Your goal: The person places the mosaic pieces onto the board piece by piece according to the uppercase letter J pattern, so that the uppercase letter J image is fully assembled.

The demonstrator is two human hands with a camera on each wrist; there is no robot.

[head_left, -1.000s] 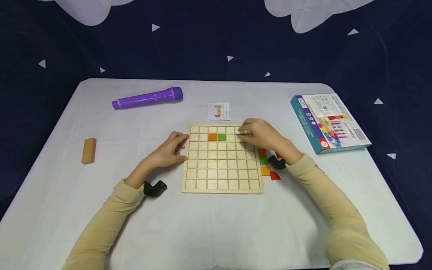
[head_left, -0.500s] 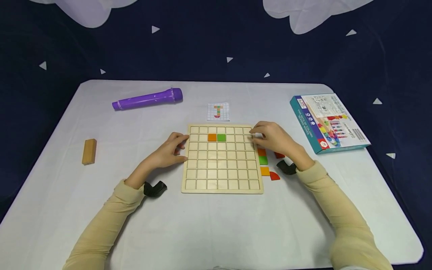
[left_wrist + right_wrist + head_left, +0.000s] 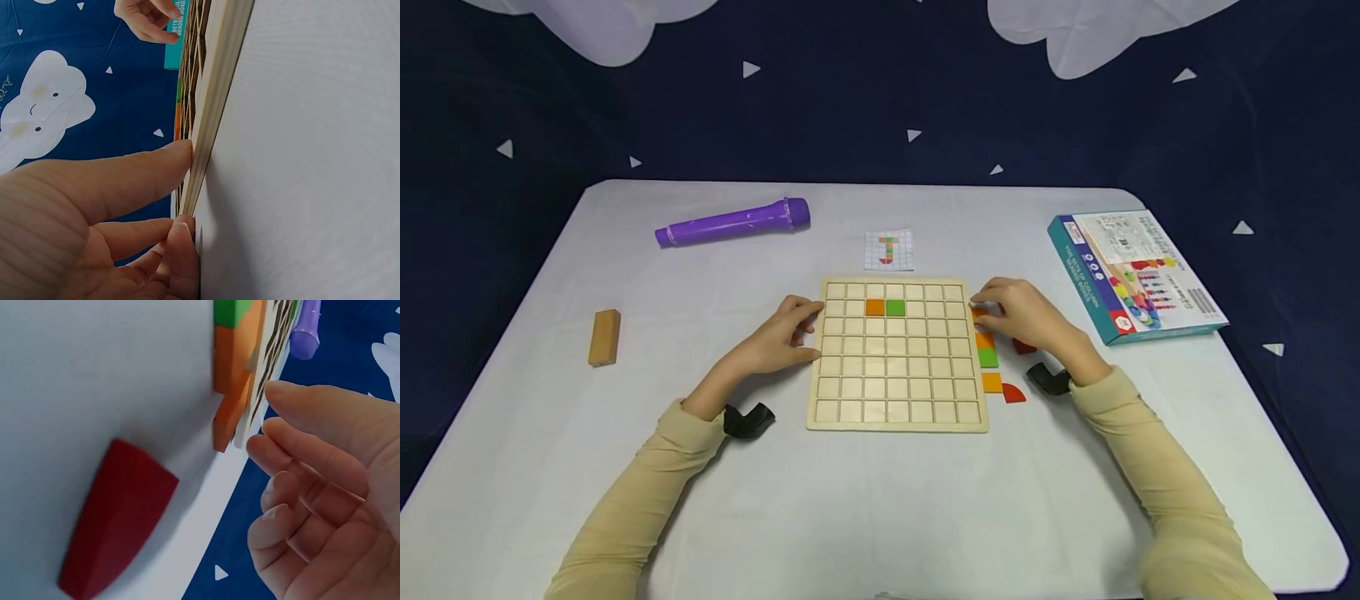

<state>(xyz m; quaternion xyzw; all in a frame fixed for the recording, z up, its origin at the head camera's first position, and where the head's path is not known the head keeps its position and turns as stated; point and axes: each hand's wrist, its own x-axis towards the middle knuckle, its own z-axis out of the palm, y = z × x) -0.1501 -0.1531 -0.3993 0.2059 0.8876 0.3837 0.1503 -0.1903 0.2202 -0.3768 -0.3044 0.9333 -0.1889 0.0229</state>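
The pale wooden grid board (image 3: 885,367) lies mid-table with an orange square tile (image 3: 875,307) and a green square tile (image 3: 895,307) side by side in its second row. At its left edge, my left hand (image 3: 772,340) rests thumb and fingertips against the wood; the left wrist view shows this contact closely. My right hand (image 3: 1028,317) hovers just off the right edge, over an orange tile (image 3: 230,419) lying beside the board. In the right wrist view a gap shows between thumb and fingers, with nothing held. A red curved piece (image 3: 115,519) lies below that hand.
Right of the board lie another orange tile (image 3: 985,340), a green one (image 3: 988,358), a yellow-orange one (image 3: 992,382) and a red quarter-round (image 3: 1013,393). Behind stands a pattern card (image 3: 889,250). A purple microphone (image 3: 733,223), wooden block (image 3: 604,337) and box (image 3: 1142,275) sit around.
My right hand has moved right and slightly nearer, from above the board's upper right squares to the loose tiles beside it. My left hand has stayed at the left edge.
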